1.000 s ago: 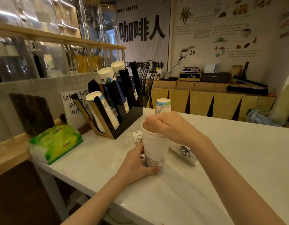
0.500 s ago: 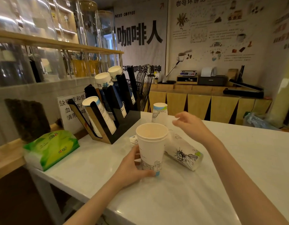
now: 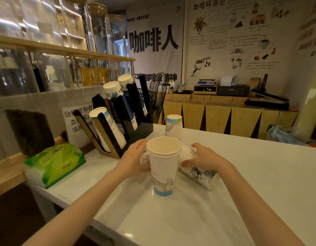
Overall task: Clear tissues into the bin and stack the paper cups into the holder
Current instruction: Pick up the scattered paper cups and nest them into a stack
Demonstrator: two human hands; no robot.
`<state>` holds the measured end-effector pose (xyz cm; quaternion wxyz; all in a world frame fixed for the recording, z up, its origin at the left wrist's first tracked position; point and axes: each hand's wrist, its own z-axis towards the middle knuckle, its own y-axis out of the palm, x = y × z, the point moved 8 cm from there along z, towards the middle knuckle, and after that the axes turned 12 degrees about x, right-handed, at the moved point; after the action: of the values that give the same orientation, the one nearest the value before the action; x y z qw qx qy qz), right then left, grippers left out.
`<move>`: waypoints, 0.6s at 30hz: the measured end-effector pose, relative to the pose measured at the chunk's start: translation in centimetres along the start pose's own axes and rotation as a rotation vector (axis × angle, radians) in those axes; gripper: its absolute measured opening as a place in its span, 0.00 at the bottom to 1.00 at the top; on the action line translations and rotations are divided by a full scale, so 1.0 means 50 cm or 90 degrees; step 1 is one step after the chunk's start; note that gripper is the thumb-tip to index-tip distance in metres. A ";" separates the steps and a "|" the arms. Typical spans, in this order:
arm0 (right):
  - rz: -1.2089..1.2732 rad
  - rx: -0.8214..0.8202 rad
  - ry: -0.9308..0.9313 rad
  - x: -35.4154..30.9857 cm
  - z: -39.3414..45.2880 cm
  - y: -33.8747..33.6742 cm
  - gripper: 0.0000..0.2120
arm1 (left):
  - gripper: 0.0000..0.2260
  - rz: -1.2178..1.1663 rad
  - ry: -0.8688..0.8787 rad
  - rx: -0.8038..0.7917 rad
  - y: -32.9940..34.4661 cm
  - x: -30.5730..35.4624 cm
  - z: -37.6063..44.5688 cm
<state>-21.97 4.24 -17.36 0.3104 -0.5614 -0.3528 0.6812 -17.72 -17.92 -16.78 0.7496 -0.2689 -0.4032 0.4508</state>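
A tall white paper cup, with another nested inside it, stands upright mid-table, and neither hand touches it. My left hand is just left of it, closed over a small paper cup lying on its side and mostly hidden. On the right, my right hand grips the base end of a printed paper cup that lies on its side. Behind them an upside-down cup stands alone. The black slanted cup holder at the back left holds several rows of stacked cups.
A green pack of tissues lies on the left end of the white table. A paper sign and a glass partition stand behind the holder. A wooden counter runs along the far wall.
My left hand let go of the upright cup and moved behind it onto the small lying cup. My right hand came down from the air onto the printed lying cup.
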 end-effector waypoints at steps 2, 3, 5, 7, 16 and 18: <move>-0.006 -0.012 0.010 0.007 0.001 0.006 0.45 | 0.40 -0.015 0.001 -0.029 0.029 -0.005 0.004; -0.002 -0.020 0.015 0.009 0.001 0.009 0.44 | 0.38 -0.022 -0.008 -0.026 0.037 -0.010 0.006; 0.008 -0.029 0.018 0.011 0.002 0.013 0.43 | 0.35 -0.028 -0.020 -0.007 0.044 -0.018 0.006; 0.021 -0.030 0.015 0.011 0.003 0.014 0.43 | 0.32 -0.046 -0.023 0.015 0.044 -0.022 0.004; 0.047 -0.025 0.011 0.019 0.009 0.015 0.42 | 0.32 -0.208 -0.200 0.246 -0.083 -0.059 0.010; 0.046 -0.022 0.012 0.022 0.012 0.015 0.41 | 0.31 -0.346 -0.276 0.265 -0.107 -0.052 0.013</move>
<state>-22.76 4.65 -18.52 0.2790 -0.5854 -0.3409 0.6806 -16.50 -22.63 -13.31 0.7774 0.1063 -0.5086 0.3545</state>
